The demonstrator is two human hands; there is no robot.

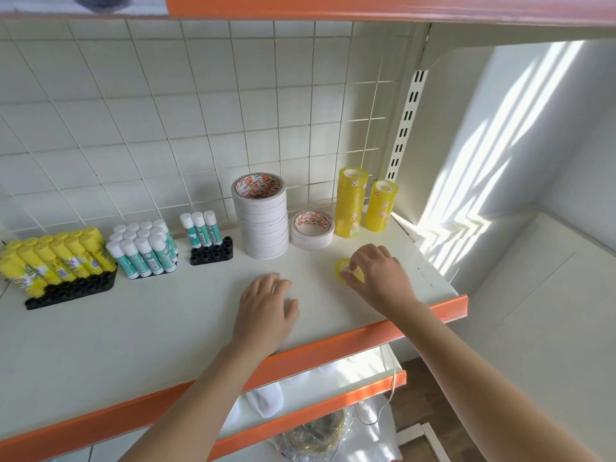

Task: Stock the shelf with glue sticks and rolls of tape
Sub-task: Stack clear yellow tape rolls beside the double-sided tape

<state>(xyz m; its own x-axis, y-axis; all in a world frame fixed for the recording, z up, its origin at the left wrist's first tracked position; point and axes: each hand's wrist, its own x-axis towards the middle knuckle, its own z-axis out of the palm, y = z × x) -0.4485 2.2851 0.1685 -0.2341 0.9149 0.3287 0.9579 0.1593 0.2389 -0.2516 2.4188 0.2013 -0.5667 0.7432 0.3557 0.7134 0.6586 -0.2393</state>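
Right hand (376,278) grip pinches a yellow tape roll (345,270), standing on edge on the shelf (166,321). Yellow stacks (353,201) at 12 o'clock, near. Left hand (266,308) flat, holding nothing, farther.

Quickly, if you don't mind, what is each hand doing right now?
Left hand: open, resting flat on the white shelf.
Right hand: pinching a small yellow roll of clear tape.

Glue sticks (60,258) left of tape stacks (261,215) (all on shelf (133,328)).
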